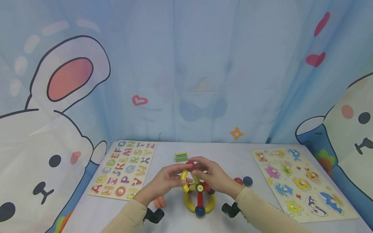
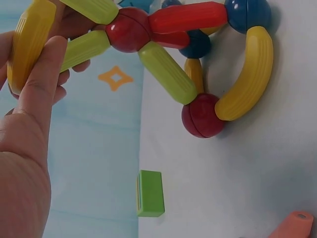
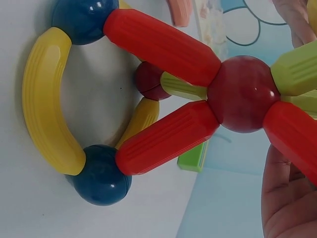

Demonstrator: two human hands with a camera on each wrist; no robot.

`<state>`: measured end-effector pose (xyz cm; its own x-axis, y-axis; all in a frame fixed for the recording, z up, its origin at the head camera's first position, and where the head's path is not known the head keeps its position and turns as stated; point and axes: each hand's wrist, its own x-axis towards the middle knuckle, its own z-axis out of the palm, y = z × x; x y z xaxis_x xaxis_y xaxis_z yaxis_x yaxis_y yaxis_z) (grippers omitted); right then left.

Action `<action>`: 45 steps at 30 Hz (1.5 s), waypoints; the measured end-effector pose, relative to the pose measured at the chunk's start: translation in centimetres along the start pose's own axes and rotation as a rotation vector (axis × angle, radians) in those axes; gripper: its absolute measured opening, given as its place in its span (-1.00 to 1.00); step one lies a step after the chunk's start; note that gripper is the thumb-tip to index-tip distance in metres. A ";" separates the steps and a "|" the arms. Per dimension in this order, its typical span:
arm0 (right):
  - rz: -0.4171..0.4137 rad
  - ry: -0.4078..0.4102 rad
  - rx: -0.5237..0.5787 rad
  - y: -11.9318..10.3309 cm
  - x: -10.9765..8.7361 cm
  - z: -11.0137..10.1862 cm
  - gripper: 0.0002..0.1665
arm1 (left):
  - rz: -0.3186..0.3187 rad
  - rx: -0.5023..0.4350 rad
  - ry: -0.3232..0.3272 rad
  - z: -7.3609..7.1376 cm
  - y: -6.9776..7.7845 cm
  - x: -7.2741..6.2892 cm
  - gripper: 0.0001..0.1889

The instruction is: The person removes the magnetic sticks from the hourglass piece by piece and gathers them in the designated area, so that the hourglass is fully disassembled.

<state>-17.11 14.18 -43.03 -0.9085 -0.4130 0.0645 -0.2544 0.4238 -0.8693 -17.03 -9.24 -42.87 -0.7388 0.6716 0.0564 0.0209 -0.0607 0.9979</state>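
Observation:
A magnetic stick-and-ball structure stands on the table, its ring of yellow curved sticks (image 3: 44, 94) and blue balls (image 3: 101, 173) at the bottom. Red sticks (image 3: 168, 136) and green sticks (image 2: 168, 74) meet at a red centre ball (image 3: 242, 94). My left hand (image 1: 166, 179) pinches a yellow curved stick (image 2: 29, 39) at the upper left of the structure. Beside it, my right hand (image 1: 214, 174) holds a red ball (image 1: 190, 166) at the top, thumb near a green stick (image 1: 196, 178). Left fingertips also come right up to that ball.
A letter puzzle board (image 1: 122, 170) lies at left, a sea-animal puzzle board (image 1: 303, 184) at right. Behind the hands sits a striped green block (image 1: 181, 157). Loose red (image 1: 238, 180) and blue balls (image 1: 247, 181) lie by the right wrist, orange pieces (image 1: 159, 202) under the left.

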 end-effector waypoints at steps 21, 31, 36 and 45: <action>0.006 0.034 -0.017 0.2 0.2 0.1 -0.52 | -0.057 0.018 0.055 -0.6 -0.2 -0.2 -0.60; 0.027 0.066 -0.041 -0.1 0.3 0.3 -0.49 | -0.097 0.026 0.076 -1.6 -1.0 -0.8 -0.55; 0.034 0.071 -0.057 -0.1 0.2 0.4 -0.47 | -0.143 0.057 0.118 -2.5 -2.0 -1.3 -0.52; 0.045 0.073 -0.046 0.0 0.1 0.2 -0.47 | -0.233 0.127 0.161 -3.8 -4.1 -1.7 -0.55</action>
<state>-17.12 14.00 -43.13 -0.9406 -0.3335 0.0635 -0.2267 0.4777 -0.8488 -18.43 -12.96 -47.19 -0.8306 0.5301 -0.1703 -0.0852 0.1812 0.9798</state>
